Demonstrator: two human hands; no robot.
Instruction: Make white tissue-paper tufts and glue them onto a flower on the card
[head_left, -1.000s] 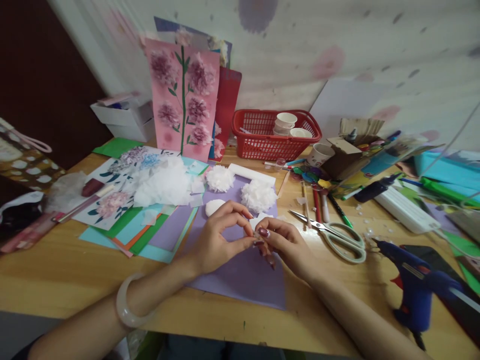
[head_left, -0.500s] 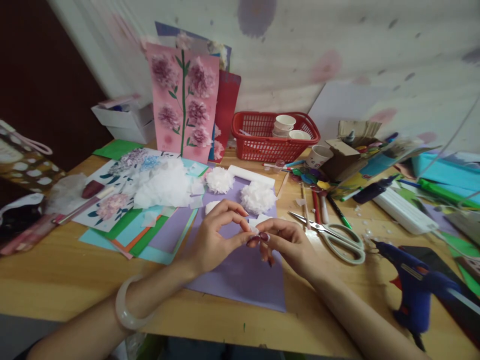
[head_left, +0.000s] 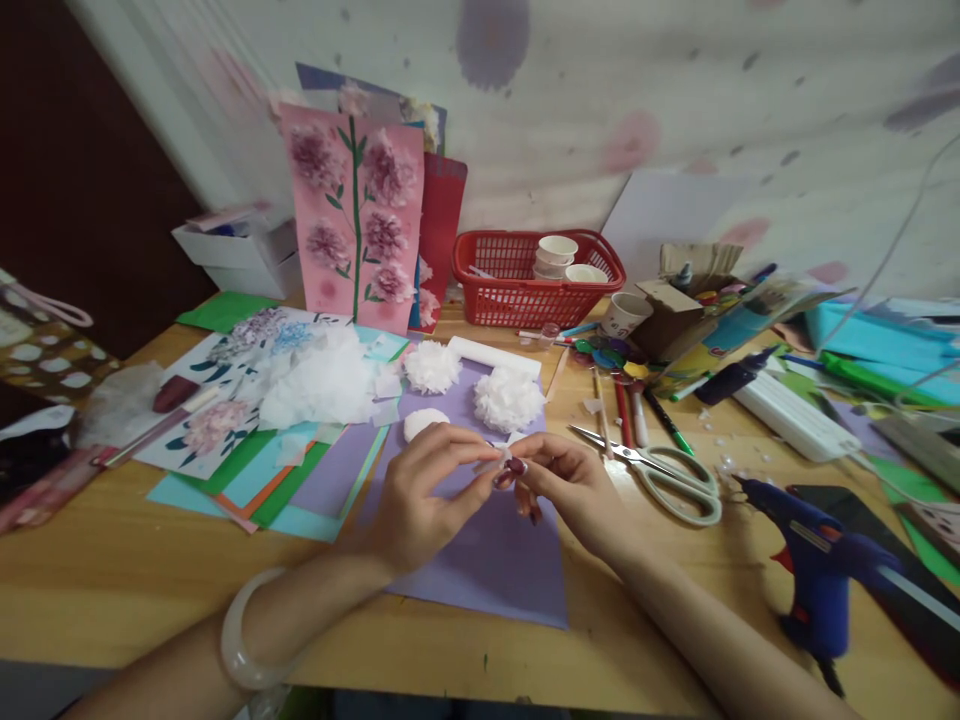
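Note:
Above a purple sheet (head_left: 480,570), both my hands meet at a small piece of white tissue paper (head_left: 505,456). My left hand (head_left: 427,495) is closed in a pinch on one side of it, thumb against the fingertips. From the other side my right hand (head_left: 577,490) pinches it too, its lower fingers curled beneath. The fingers cover most of the piece. Just beyond the hands, two fluffy white paper flowers (head_left: 508,399) and a white round pad (head_left: 424,424) lie on the purple sheet, along with a white paper roll (head_left: 495,357).
Loose white tissue squares (head_left: 319,380) are heaped on coloured papers at left. Scissors (head_left: 660,475) and a blue glue gun (head_left: 802,560) lie at right. Behind stand a red basket (head_left: 536,295) holding paper cups, and a pink flower picture (head_left: 322,270).
The left index finger has stretched out and come down toward the thumb at the tissue. The whole view has shifted slightly, and the white round pad shows more fully.

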